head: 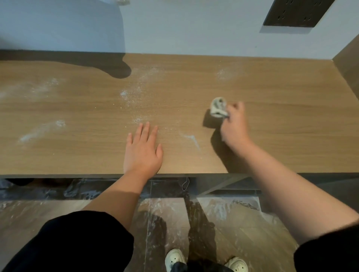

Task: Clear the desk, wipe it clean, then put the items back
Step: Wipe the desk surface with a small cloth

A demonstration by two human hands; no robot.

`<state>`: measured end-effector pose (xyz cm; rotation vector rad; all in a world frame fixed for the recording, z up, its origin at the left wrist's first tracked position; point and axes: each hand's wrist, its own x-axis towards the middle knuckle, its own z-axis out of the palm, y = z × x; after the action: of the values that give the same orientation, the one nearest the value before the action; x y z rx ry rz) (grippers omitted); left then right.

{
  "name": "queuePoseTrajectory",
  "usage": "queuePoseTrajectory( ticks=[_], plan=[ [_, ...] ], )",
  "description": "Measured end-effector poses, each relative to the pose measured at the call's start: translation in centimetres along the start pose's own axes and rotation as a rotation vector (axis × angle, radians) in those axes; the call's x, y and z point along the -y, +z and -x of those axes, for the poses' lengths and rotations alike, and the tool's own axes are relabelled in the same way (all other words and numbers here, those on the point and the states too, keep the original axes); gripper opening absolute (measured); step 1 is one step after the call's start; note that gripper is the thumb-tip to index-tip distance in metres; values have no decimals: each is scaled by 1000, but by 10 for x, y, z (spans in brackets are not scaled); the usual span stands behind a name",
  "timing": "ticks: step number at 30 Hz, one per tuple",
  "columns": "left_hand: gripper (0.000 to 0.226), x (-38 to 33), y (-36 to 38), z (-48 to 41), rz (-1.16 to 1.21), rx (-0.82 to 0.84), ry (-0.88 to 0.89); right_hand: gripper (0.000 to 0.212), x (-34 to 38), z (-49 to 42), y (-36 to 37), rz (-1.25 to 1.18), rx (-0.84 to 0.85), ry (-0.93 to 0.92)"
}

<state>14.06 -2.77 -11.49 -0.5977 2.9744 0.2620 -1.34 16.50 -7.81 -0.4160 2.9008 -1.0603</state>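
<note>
Fingers (236,108) of the right hand (234,127) grip a crumpled cloth (218,109) over the desk (87,114).

A pale blue-grey wall (194,29) rises behind the surface (272,136). High on its right side sits a dark panel of power sockets (297,12), seen at a slant. A dark brown side panel (347,62) closes off the right end. At the top edge a small pale object (123,2) pokes into view, too cropped to identify. A thin string (186,184) dangles below the front edge. The floor (29,219) mixes dark marbled tile with lighter brown patches and is smeared with white powder (219,209). Two cream shoes (174,259) stand on it, toes toward the wall.
</note>
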Motion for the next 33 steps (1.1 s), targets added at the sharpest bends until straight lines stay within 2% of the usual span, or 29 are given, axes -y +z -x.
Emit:
queuePoseTrajectory(
  ticks=[3, 5, 7, 12, 15, 17, 20, 22, 24, 27, 33],
  plan=[
    [59, 0, 1, 0, 2, 0, 0, 35, -29, -11, -15, 298, -55, 176],
    [59, 0, 1, 0, 6, 0, 2, 53, -28, 2, -3, 391, -37, 193],
    [59, 0, 0, 0, 2, -1, 1, 63, -15, 22, 14, 355, -18, 118],
    [59, -1, 0, -1, -13, 11, -1, 64, 25, 59, 49, 260, 170, -146],
    [59, -1, -1, -1, -17, 10, -3, 57, 31, 63, 42, 124, 261, -165],
    [59, -1, -2, 0, -29, 16, -1, 43, 26, 58, 22, 20, 213, -90],
    [59, -1, -2, 0, -31, 26, -2, 36, -1, 44, -18, 98, -63, 126],
    [60, -1, -3, -1, -37, 33, -4, 38, -31, 44, -41, 195, -160, 331],
    [60, -2, -3, -1, -38, 33, -8, 49, -50, 54, -45, 309, -148, 455],
    [60, -1, -1, -1, -35, 26, -9, 73, -39, 73, -17, 358, -123, 404],
    [59, -3, -2, 0, -30, 19, -9, 79, 18, 85, 37, 251, -44, 266]
  ],
)
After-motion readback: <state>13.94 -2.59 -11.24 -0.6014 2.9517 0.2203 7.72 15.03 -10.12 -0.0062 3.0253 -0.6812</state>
